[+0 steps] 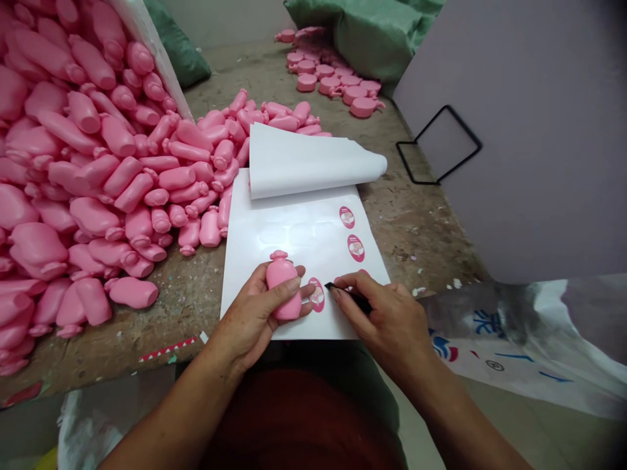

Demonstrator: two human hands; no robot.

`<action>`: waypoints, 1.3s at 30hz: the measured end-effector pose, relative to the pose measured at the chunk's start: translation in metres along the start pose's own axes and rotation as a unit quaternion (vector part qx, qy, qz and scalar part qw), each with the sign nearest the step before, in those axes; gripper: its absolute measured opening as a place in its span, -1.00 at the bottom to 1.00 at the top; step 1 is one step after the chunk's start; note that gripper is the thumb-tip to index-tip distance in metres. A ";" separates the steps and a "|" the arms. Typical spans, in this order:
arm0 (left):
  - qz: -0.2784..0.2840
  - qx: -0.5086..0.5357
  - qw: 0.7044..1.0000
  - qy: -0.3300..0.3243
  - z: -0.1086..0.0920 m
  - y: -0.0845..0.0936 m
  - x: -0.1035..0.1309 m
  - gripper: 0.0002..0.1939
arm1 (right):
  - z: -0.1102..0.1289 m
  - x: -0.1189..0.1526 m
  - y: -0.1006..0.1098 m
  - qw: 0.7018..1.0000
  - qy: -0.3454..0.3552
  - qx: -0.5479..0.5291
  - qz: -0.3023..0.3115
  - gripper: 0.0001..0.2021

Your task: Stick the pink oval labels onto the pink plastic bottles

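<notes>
Brown worktop (196, 294) fills the middle of the frame, and a big heap of pink bottles (93, 215) covers its left side up to the upper left corner. At the upper centre I see flat pink pieces (353, 96) lying beside a green cloth (372, 39). A white sheet (274, 228) lies at the centre, its far part rolled back, with several pink oval stickers on it. Below the centre, my left hand (257, 307) grasps one pink bottle (281, 269) upright, above the sheet. My right hand (394, 320), right of it, pinches a thin black tool (361, 301); its tip is just beside an oval sticker (317, 297). Which tool exactly, I cannot tell.
</notes>
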State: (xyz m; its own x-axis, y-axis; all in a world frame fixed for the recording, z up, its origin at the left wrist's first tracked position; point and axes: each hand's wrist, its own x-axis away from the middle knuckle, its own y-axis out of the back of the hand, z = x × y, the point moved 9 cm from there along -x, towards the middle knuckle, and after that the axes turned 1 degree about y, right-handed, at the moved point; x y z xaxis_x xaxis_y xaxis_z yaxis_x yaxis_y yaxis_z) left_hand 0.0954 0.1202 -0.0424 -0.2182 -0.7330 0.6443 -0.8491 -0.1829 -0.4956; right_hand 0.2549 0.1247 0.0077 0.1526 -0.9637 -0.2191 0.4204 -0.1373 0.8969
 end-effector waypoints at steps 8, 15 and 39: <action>-0.003 -0.013 1.000 0.000 -0.002 -0.001 0.003 -0.57 | 0.003 0.000 0.002 1.000 0.014 -0.001 -0.020 -0.84; -0.001 -0.008 1.000 0.002 -0.002 -0.003 0.002 -0.59 | 0.007 -0.001 0.002 0.999 0.023 0.007 -0.030 -0.85; 0.003 -0.002 1.000 0.005 -0.001 -0.002 0.002 -0.60 | 0.013 -0.008 0.002 0.996 0.056 0.012 -0.064 -0.78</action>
State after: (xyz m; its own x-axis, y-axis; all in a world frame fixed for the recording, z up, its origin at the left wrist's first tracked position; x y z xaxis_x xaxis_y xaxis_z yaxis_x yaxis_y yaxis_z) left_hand 0.0959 0.1192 -0.0396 -0.2275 -0.7272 0.6477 -0.8497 -0.1767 -0.4968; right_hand 0.2431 0.1289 0.0159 0.1979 -0.9064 -0.3732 0.4207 -0.2654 0.8675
